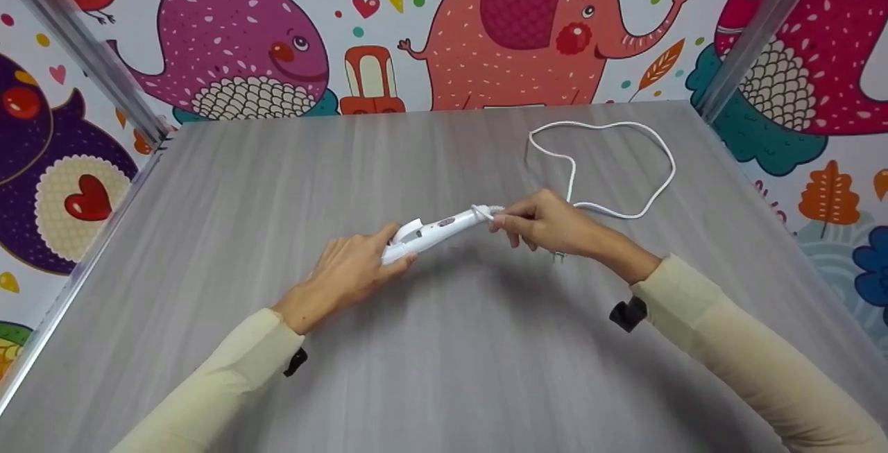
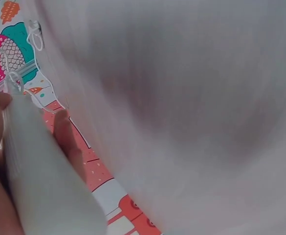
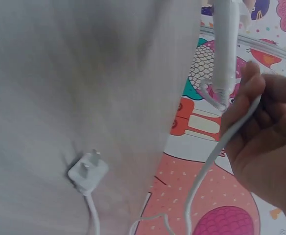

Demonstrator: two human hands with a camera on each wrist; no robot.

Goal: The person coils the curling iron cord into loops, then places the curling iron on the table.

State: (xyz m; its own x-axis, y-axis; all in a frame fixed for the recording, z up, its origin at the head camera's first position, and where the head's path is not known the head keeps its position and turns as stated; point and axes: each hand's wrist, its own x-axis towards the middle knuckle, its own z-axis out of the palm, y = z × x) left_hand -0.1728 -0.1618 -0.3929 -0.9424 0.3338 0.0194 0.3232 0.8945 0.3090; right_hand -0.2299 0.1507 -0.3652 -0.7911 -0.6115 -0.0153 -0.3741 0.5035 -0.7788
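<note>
A white curling iron (image 1: 444,229), with a raised lever and a small dark panel, is held slightly tilted over the table. My left hand (image 1: 354,266) grips its left end, thumb and fingers on either side; the part inside the hand is hidden. In the left wrist view the iron's white body (image 2: 45,166) fills the lower left. Beside the handle's right end, my right hand (image 1: 555,224) pinches the white cord (image 3: 209,164) between thumb and fingers. A bend of cord loops at the handle's tip. The two-pin plug (image 3: 88,171) lies under the right hand.
The rest of the cord (image 1: 673,161) lies in a wide loop on the grey wood-grain table (image 1: 312,161), behind the right hand. Panels printed with cartoon animals (image 1: 513,37) stand around it, with metal posts (image 1: 763,37) at the back corners.
</note>
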